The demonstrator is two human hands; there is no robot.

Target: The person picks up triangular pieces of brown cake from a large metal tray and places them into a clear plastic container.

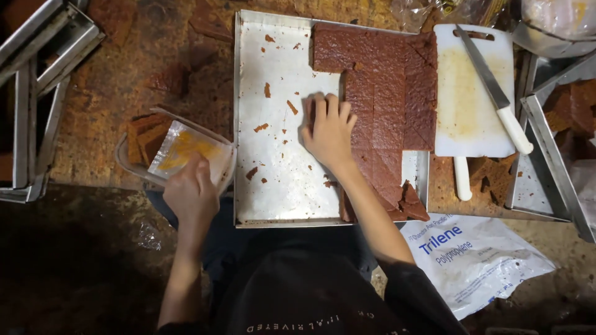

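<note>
One metal tray (pixel 273 124), one cutting board (pixel 465 99), one knife (pixel 496 93), two hands.

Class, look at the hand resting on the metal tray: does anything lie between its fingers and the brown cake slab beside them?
Nothing visible does. The right hand lies on the tray, its fingers already against the cut edge of the cake slab. Only loose crumbs lie to their left.
</note>
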